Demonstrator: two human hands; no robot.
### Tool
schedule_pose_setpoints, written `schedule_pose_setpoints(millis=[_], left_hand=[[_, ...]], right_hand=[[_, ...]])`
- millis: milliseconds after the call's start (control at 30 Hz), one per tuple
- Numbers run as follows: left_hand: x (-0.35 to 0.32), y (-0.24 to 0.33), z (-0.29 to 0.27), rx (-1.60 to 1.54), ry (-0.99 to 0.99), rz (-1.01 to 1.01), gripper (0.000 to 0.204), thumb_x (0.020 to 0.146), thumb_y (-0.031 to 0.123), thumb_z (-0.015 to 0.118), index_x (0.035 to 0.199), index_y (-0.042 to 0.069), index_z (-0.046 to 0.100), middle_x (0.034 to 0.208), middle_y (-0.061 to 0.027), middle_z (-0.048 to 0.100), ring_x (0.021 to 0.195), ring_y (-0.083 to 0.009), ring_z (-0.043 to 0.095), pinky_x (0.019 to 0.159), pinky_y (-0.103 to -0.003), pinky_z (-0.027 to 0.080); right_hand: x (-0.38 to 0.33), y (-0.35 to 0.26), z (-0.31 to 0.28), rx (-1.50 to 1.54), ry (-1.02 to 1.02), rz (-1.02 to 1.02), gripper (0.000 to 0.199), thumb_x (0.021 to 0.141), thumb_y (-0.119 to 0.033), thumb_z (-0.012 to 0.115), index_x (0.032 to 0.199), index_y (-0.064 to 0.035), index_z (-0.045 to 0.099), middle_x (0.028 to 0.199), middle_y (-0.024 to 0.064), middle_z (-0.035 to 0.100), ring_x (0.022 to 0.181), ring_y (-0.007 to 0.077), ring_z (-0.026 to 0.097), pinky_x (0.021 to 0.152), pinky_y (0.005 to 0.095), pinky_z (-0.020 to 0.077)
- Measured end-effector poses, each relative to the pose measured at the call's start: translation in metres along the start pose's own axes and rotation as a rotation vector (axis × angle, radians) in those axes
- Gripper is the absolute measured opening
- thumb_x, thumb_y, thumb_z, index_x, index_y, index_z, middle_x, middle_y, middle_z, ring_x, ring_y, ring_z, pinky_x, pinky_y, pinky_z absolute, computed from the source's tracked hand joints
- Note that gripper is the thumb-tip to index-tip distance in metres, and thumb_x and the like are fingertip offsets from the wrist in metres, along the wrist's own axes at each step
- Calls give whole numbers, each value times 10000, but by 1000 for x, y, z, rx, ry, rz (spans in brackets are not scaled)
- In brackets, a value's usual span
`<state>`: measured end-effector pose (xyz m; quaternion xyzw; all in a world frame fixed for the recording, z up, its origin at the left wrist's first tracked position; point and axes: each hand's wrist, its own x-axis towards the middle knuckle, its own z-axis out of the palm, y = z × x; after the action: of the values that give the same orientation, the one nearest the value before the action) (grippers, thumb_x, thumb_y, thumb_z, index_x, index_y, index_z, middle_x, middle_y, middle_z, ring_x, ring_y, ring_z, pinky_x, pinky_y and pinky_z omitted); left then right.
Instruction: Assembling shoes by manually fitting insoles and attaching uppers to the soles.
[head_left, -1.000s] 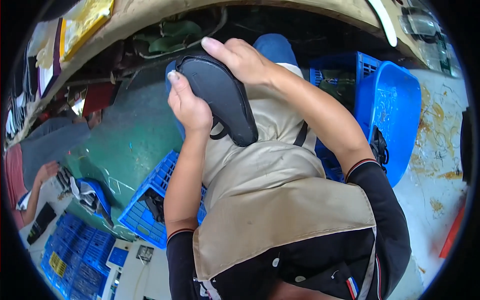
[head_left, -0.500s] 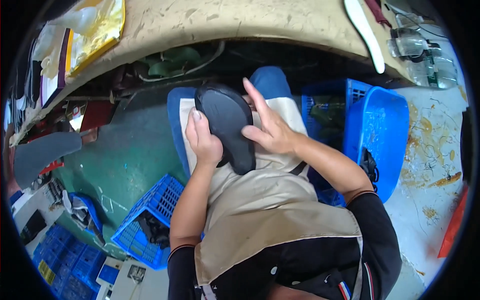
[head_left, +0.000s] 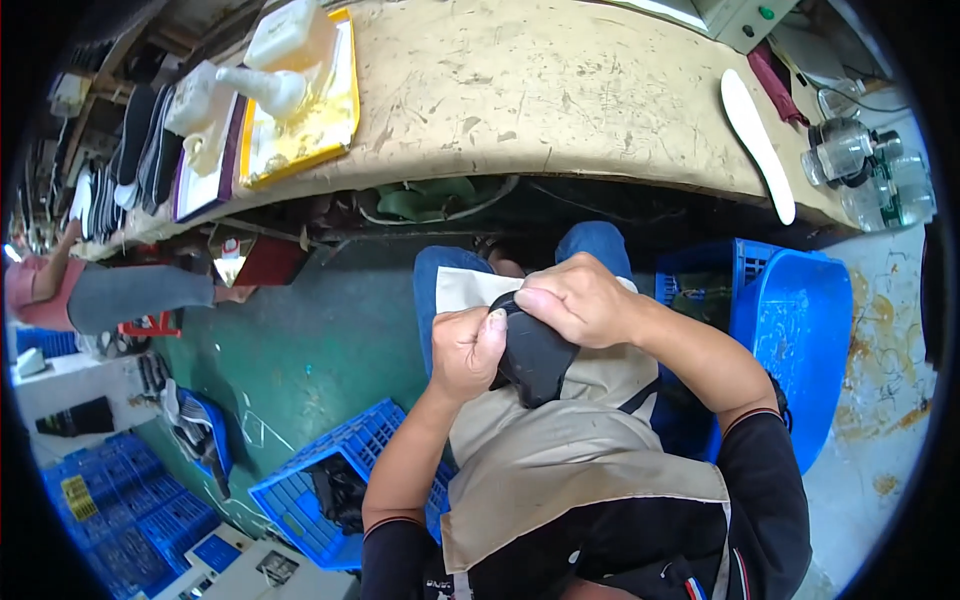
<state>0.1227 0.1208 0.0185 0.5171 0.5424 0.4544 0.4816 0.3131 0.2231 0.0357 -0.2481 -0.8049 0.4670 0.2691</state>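
Observation:
Over my apron-covered lap I hold a black shoe, its smooth, flat, sole-shaped side turned up and its narrow end toward me. My left hand is closed around the left edge of its far, broad end, thumb on top. Gripping the same end from the right is my right hand, its thumb pressed down beside the left one. Both hands cover most of the far part of the shoe, so its rim there is hidden.
Ahead stands a workbench with a white sole-shaped piece and a yellow-rimmed tray holding a white bottle. A blue tub is at my right, a blue crate with black pieces at my left. Farther left is another person.
My right hand has gone from spread fingers to gripping the broad end. My left hand has shifted to that end too. The view has tilted up, showing more of the bench.

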Motion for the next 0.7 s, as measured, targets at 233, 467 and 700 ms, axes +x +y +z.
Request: schedule_pose_setpoints(millis=[233,467,700], left_hand=[[19,28,-30,-129,485,-63,249,994,145,531,790,22,605,781,-51,620,672,-134,509,624,-278,438],[19,16,-34,-740,700,119,373,1062,221,484,1253,-89,566,1165,-173,679,1003,-206,683,898,-306,556],[-81,-96,-20,-354,386,-221,336,1032,212,535,1196,-66,628,1106,-164,699,969,-222,689,872,-302,554]], right_hand=[[-54,46,19,411,261,179,458,1074,-303,403,1367,11,561,1096,153,682,840,230,644,674,326,530],[-46,36,21,1235,469,422,629,1090,-499,305,1377,22,508,1099,179,666,840,239,692,615,307,558],[-15,77,11,947,693,514,613,1055,-506,417,808,-19,696,620,46,612,497,130,499,487,246,410]])
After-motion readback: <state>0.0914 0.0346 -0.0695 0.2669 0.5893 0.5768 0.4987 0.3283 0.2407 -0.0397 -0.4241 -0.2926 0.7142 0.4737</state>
